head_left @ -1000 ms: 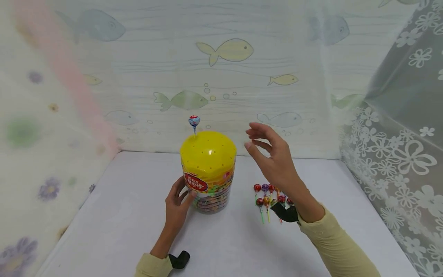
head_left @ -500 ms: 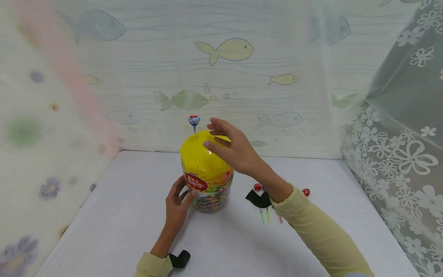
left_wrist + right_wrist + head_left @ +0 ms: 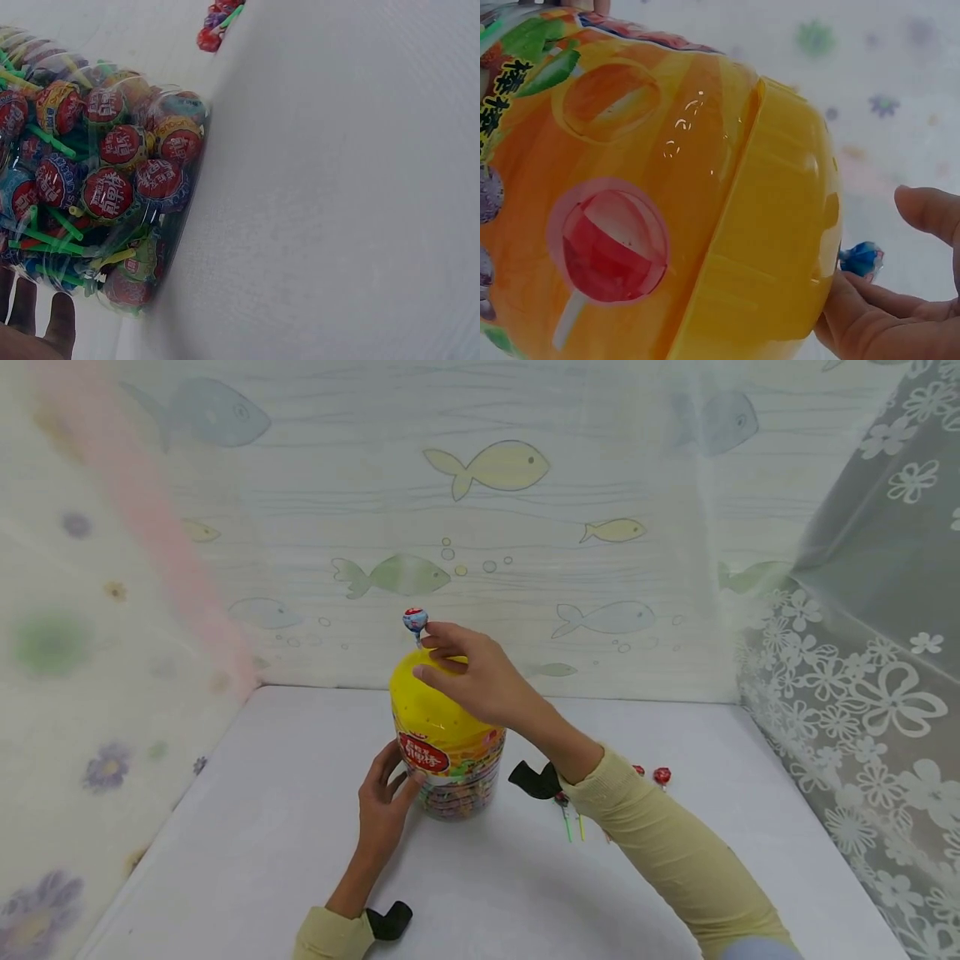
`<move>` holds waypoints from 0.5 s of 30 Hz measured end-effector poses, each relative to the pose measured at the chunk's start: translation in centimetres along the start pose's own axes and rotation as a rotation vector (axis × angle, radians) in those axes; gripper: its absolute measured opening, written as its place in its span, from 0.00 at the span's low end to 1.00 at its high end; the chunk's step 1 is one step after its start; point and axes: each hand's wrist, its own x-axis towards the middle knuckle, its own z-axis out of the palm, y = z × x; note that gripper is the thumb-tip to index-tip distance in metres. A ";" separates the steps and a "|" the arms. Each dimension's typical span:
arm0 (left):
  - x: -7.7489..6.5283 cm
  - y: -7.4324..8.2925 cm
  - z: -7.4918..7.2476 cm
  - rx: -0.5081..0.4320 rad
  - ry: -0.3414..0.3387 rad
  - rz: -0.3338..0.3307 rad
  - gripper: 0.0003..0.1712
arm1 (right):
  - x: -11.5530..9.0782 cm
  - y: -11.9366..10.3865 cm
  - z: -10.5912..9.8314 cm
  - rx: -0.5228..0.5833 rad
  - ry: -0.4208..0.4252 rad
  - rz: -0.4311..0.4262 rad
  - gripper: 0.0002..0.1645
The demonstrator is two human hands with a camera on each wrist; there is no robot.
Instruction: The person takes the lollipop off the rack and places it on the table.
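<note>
A clear plastic jar (image 3: 461,795) of wrapped lollipops stands on the white table under a yellow lid (image 3: 416,697) with small holes. My left hand (image 3: 384,810) holds its left side, thumb toward the front. Packed lollipops (image 3: 109,169) show through the jar wall in the left wrist view. One blue-and-red lollipop (image 3: 415,619) sticks up from the lid's far left edge. Over the lid, my right hand (image 3: 480,672) reaches across, fingertips at this lollipop and thumb held apart. In the right wrist view the blue lollipop (image 3: 864,259) appears just beyond the fingers.
To the right of the jar, several loose lollipops (image 3: 662,775) lie on the table (image 3: 495,885), mostly hidden beneath my right forearm. A fish-patterned curtain (image 3: 502,552) hangs behind, with a flowered lace cloth (image 3: 847,718) on the right.
My right hand has moved left from beside the jar to above the lid, reaching the upright lollipop, which now sits slightly farther left. My left hand stays on the jar.
</note>
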 end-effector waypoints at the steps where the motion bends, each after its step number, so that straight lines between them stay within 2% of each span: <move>1: 0.0 0.0 0.0 0.001 0.000 -0.003 0.36 | 0.1 0.0 0.0 -0.004 0.002 0.003 0.34; 15: 0.1 0.0 0.0 0.003 0.006 0.002 0.36 | 2.2 0.2 -0.3 0.007 0.048 -0.003 0.21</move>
